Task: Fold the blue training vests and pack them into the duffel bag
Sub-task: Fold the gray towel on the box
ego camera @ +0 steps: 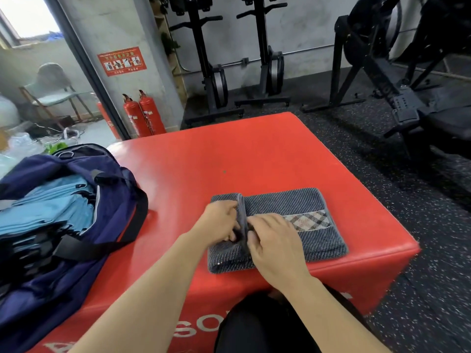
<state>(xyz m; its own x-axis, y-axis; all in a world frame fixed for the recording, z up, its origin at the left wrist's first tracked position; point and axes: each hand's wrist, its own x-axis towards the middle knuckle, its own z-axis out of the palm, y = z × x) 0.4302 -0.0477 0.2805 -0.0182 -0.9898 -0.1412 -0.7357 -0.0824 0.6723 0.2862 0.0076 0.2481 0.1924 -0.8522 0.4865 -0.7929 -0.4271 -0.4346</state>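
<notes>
A navy duffel bag (109,200) lies open at the left of the red padded box (229,154). Folded light-blue vests (51,207) are stacked inside it. A grey striped towel (300,202) with a plaid band lies folded near the box's front edge. A raised fold runs across the towel's left part. My left hand (219,220) pinches that fold from the left. My right hand (272,240) grips the same fold from the right, its fingers curled over the cloth.
Two red fire extinguishers (144,115) stand by a concrete pillar behind the box. Black gym machines (216,72) line the back wall and right side. Speckled black rubber floor (420,250) surrounds the box. A chair (56,90) stands far left.
</notes>
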